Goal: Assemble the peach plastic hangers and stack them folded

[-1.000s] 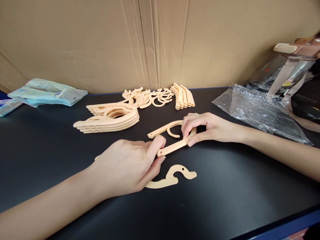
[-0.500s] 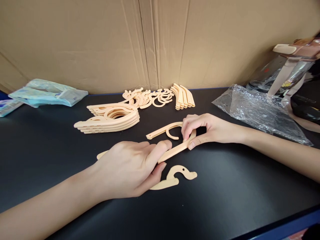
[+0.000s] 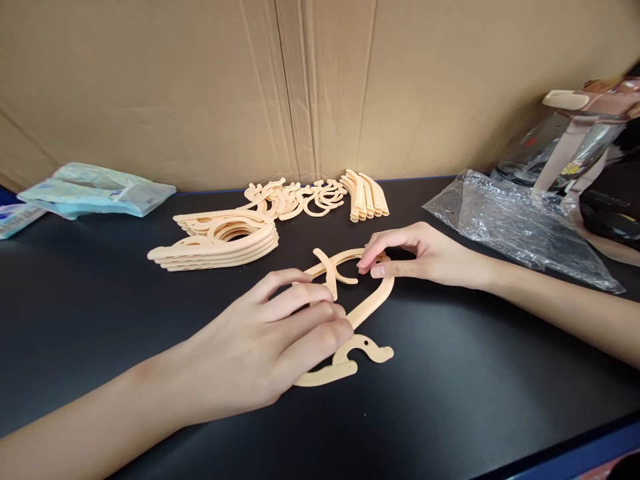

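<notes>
In front of me lie beige plastic hanger parts. My left hand (image 3: 285, 333) is open, its fingers spread over them and its thumb hidden. A curved hanger arm (image 3: 374, 305) runs from under its fingertips up toward my right hand (image 3: 400, 257). That hand is open too, thumb and fingertips slightly apart at the bend of the arm. A small curved piece (image 3: 327, 272) lies across another hanger part (image 3: 345, 257) just beyond my left fingers. Nearest me is a flat hanger piece with a hooked end (image 3: 367, 347), its left end partly covered by my left hand.
Behind stand a stack of hanger arms (image 3: 215, 250), a pile of small hooks (image 3: 300, 200) and several short curved bars (image 3: 367, 193). A blue plastic packet (image 3: 100, 190) is at left. At right are a clear plastic bag (image 3: 515, 227) and a strapped bottle (image 3: 575, 147). Cardboard (image 3: 200, 87) walls the back.
My right fingers have loosened from the hanger arm. My left hand has opened, its fingers spreading over the parts, and a small curved piece now shows across the rear hanger part.
</notes>
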